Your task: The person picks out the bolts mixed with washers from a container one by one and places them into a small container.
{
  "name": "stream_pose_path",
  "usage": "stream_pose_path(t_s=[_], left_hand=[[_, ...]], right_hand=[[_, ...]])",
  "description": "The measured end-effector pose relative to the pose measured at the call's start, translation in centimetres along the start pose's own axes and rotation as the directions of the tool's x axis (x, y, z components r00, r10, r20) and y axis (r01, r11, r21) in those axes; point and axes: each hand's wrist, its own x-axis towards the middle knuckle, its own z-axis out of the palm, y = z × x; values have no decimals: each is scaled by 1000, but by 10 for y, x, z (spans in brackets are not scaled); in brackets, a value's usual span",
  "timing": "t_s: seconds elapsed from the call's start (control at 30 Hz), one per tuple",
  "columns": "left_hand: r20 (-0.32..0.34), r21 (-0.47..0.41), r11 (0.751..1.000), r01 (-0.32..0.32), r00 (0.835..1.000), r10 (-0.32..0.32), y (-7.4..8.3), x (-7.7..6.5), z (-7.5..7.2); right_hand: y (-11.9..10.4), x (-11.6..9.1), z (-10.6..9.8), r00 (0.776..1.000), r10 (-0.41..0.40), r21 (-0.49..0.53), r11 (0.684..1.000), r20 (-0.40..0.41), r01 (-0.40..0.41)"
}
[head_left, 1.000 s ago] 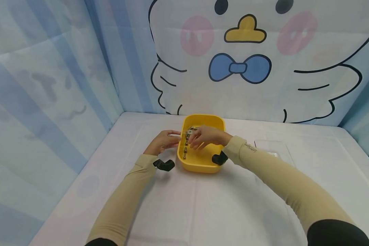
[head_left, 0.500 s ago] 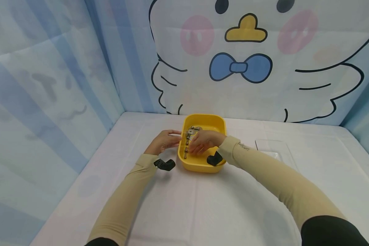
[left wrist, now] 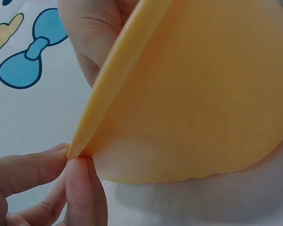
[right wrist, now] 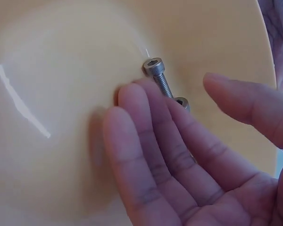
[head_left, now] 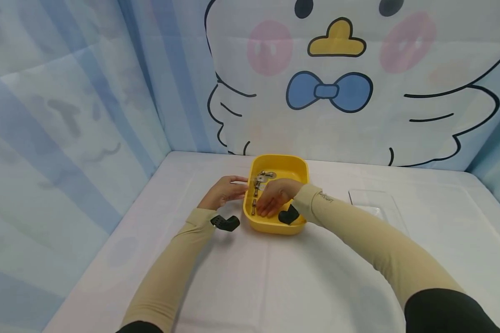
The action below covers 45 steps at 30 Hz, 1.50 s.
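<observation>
A yellow plastic tray (head_left: 275,228) stands on the white-covered table. My left hand (head_left: 224,192) pinches its left rim, thumb on one side and fingers on the other, as the left wrist view shows. Inside the tray is my right hand (head_left: 276,198), palm turned toward the bolts, fingers loosely extended and thumb spread apart. Beyond its fingertips in the right wrist view lies a silver socket-head bolt (right wrist: 153,67), with a second bolt head (right wrist: 182,101) partly hidden behind the fingers. Several bolts line the tray's left side, with flat washers (head_left: 271,175) near the far end.
Right of the tray lies a clear plastic case (head_left: 372,198) with something white at its front. A cloth backdrop (head_left: 325,129) with a cartoon bird rises behind the table, and striped fabric (head_left: 75,138) hangs at the left.
My right hand has moved toward the near end of the tray, uncovering the washers and far bolts, and its fingers have straightened. My left hand stays at the rim.
</observation>
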Motion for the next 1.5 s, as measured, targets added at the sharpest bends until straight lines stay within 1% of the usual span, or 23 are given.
stream_pose_path(t_s=[0.13, 0.27, 0.57, 0.93, 1.07, 1.27, 1.5], left_hand=[[-27, 19, 999, 29, 999, -29, 1, 1, 2], [-37, 23, 999, 49, 998, -48, 3, 2, 3], [-19, 22, 999, 31, 999, -31, 3, 1, 3], [7, 19, 1000, 10, 1000, -10, 2, -1, 0], [9, 20, 1000, 7, 1000, -8, 2, -1, 0], [21, 24, 1000, -13, 1000, 12, 1, -2, -1], [8, 37, 999, -6, 1000, 6, 0, -1, 0]], right_hand=[[-1, 1, 1, 1000, 15, -10, 1000, 10, -15], [-2, 4, 2, 999, 21, -9, 1000, 27, -20], [-4, 8, 5, 998, 29, 28, 999, 58, -31], [-5, 9, 6, 996, 23, 130, 991, 85, -34], [-5, 10, 5, 997, 7, 138, 990, 71, -17], [-6, 12, 7, 999, -39, 106, 994, 21, 36], [-9, 12, 9, 998, -47, 79, 996, -41, 50]])
